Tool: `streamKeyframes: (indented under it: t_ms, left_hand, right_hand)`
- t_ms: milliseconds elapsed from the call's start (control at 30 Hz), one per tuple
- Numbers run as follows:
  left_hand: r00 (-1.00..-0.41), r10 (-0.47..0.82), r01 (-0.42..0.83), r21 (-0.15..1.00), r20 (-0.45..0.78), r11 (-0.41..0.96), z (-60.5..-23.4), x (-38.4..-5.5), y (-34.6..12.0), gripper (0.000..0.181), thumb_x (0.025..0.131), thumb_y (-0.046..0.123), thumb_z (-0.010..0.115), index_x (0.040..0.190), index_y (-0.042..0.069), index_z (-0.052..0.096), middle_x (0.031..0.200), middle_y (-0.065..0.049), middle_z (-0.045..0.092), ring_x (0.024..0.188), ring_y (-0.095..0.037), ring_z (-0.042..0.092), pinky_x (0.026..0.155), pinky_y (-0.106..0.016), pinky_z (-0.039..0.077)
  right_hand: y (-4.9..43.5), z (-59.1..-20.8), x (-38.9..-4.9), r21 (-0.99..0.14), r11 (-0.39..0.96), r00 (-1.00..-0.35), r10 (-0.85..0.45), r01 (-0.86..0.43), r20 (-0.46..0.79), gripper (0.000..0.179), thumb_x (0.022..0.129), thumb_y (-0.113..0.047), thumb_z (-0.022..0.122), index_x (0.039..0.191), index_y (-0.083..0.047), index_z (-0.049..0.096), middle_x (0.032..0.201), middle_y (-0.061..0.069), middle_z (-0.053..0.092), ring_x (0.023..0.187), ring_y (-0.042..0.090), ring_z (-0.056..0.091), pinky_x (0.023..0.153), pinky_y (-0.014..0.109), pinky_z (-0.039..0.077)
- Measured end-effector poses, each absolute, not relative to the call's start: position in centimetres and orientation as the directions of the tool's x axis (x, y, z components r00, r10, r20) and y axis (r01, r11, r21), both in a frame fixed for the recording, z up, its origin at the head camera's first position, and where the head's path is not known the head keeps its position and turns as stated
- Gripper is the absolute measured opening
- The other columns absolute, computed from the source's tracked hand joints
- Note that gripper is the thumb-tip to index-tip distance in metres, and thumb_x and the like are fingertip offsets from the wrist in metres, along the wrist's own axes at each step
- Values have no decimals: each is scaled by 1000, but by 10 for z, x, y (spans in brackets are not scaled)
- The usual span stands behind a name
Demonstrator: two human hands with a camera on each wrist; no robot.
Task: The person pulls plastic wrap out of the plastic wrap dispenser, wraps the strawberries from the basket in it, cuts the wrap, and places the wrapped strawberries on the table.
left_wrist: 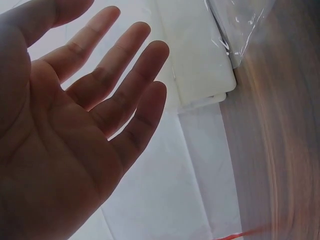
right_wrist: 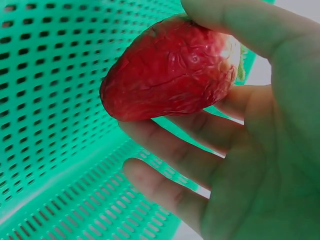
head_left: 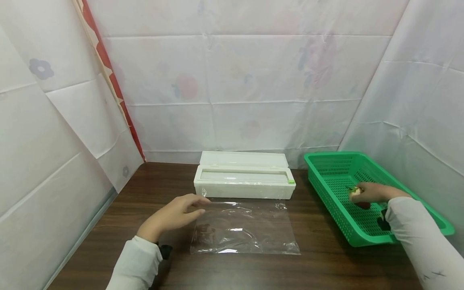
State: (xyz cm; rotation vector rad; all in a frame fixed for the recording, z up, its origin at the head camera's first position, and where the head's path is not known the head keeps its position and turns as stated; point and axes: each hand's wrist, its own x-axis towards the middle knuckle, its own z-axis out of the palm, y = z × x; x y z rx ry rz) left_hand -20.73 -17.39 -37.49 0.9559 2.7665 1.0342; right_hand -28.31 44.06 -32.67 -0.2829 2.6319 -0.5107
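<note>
Right hand (head_left: pixel 375 192) is inside the green basket (head_left: pixel 330 205), thumb and fingers curled round a wrinkled red fruit (right_wrist: pixel 170 72), pale at one end with a bit of green there. Fruit is held in the basket; can't tell from here if it touches the floor of it. Little finger sits off the fruit.

Left hand (head_left: pixel 174 213): fingers loosely spread, palm holding nothing. It's at the upper left corner of the clear film (head_left: pixel 246 229); can't tell if the fingertips make contact.

Film lies on the dark wood table (head_left: pixel 253 274), shiny and creased in spots, just in front of the white box (head_left: pixel 243 191). Box lid (head_left: pixel 243 160) stands open at the back, small green tab (head_left: pixel 291 181) at the right end. Basket is to the right of box and film, near the white printed sheet (head_left: pixel 235 72).
</note>
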Motion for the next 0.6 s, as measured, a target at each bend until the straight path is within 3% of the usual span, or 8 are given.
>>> streamKeyframes:
  t_ms: [267, 500, 600]
  left_hand:
    - [-822, 537, 531, 600, 191, 598, -370, -206, -182, 29, 102, 20, 60, 129, 10, 62, 126, -7, 64, 115, -30, 61, 94, -53, 50]
    - [-820, 536, 536, 598, 200, 596, -367, -205, -186, 30, 102, 24, 60, 130, 11, 62, 125, -3, 64, 114, -26, 61, 93, -51, 51]
    - [-822, 530, 535, 600, 207, 595, -366, -206, -188, 31, 102, 22, 60, 130, 10, 62, 123, -2, 65, 113, -26, 62, 92, -51, 51]
  right_hand:
    - [430, -318, -279, -395, 903, -895, -310, -170, -321, 62, 100, -37, 59, 126, 16, 42, 85, 7, 55, 78, 23, 53, 68, 40, 43]
    - [418, -307, -271, -365, 906, -899, -330, -215, -288, 82, 102, -40, 57, 143, 23, 23, 81, 3, 57, 77, 19, 54, 72, 39, 46]
    - [415, -306, -270, -373, 902, -903, -331, -218, -272, 82, 102, -39, 58, 144, 22, 23, 83, 3, 58, 74, 18, 55, 70, 38, 46]
